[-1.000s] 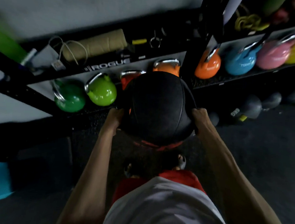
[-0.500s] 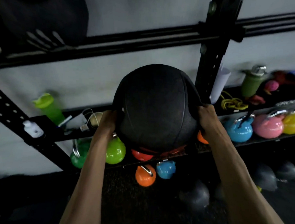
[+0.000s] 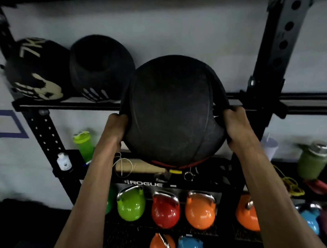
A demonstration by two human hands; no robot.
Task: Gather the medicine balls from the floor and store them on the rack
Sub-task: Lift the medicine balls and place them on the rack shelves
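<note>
White wall (image 3: 181,31) fills the back, and a black rack (image 3: 282,44) stands in front of it. Both bare arms reach up. The left grip (image 3: 115,129) and the right grip (image 3: 235,127) hold a big black ball (image 3: 170,109) between them, 1 on each side. The fingers of both curl round the ball's sides and bunch up its soft skin. The ball is up high, in front of the top shelf (image 3: 66,105), and it hides part of that shelf's bar. It is hard to tell if the ball rests on the shelf or hangs just off it. A red band shows at the ball's bottom.

2 more black balls sit on that shelf, to the left. The dented ball (image 3: 101,68) is just beside the held one. The marked ball (image 3: 37,69), with pale prints on it, sits right next to the dented ball on its other side.

Below, a green bottle (image 3: 84,144) and a small white bottle (image 3: 63,162) stand near the left arm. Lower down, a green kettlebell (image 3: 131,206), a red kettlebell (image 3: 165,211) and an orange kettlebell (image 3: 200,211) sit in a row between the arms. Far right stands a green flask (image 3: 311,164) with a silver lid.
</note>
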